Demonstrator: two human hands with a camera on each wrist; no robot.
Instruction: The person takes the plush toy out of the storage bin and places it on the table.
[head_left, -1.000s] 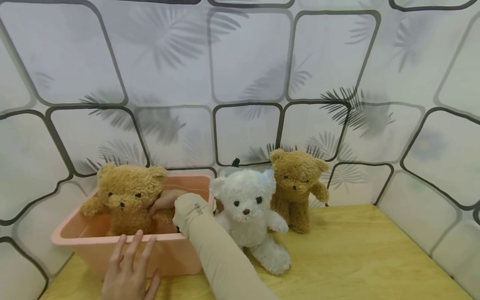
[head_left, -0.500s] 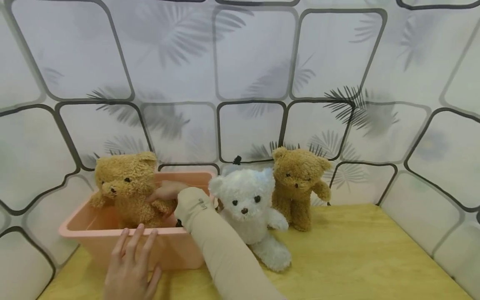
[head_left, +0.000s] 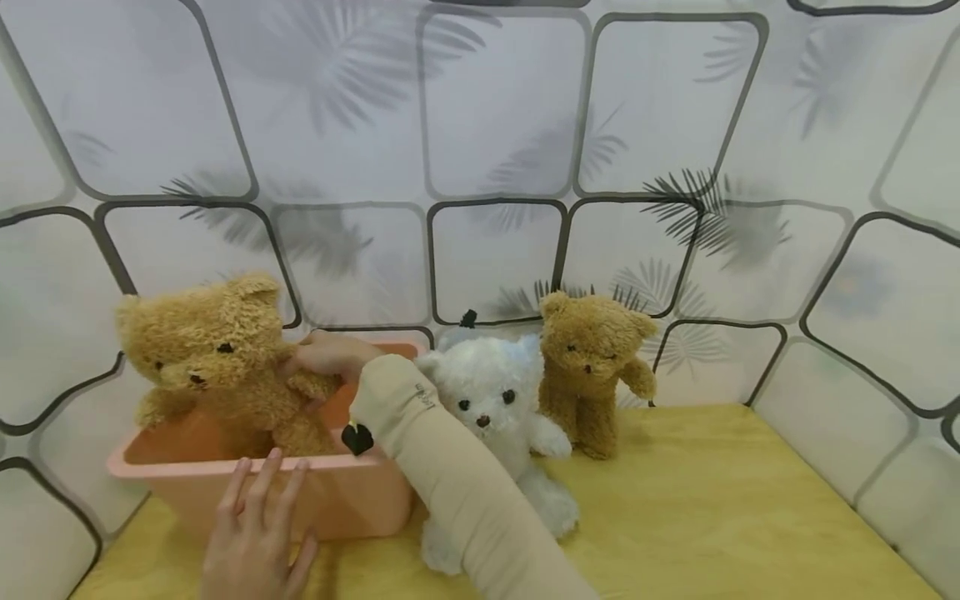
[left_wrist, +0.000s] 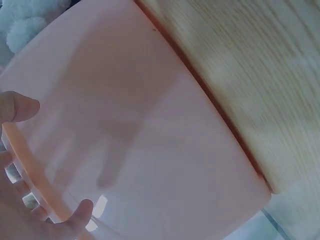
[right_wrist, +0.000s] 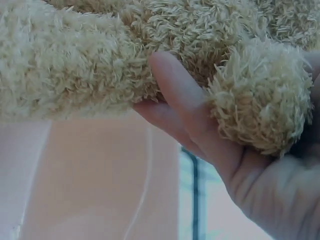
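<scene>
A golden-brown teddy bear (head_left: pixel 236 392) stands half inside the pink plastic bin (head_left: pixel 360 500), leaning left with its head and arms above the rim. My right hand (head_left: pixel 326 354) grips it at its side, below a stubby limb. In the right wrist view, the fingers (right_wrist: pixel 182 92) lie against the shaggy fur (right_wrist: pixel 75 65), with the limb in the hollow of the hand. My left hand (head_left: pixel 251 533) rests on the bin's front, three extended fingertips at the rim. The left wrist view has the thumb and little finger (left_wrist: pixel 80 217) spread on the outer wall.
A white teddy bear (head_left: pixel 495 417) sits just right of the bin, partly behind my right sleeve (head_left: pixel 465 483). Another brown teddy bear (head_left: pixel 592 375) stands behind it on the wooden tabletop (head_left: pixel 712 508). A patterned curtain (head_left: pixel 495 100) encloses the back and sides.
The held teddy bear has risen in the bin, shifted left and turned, its head tilting left. My right hand rose with it, while the left hand stayed at the rim.
</scene>
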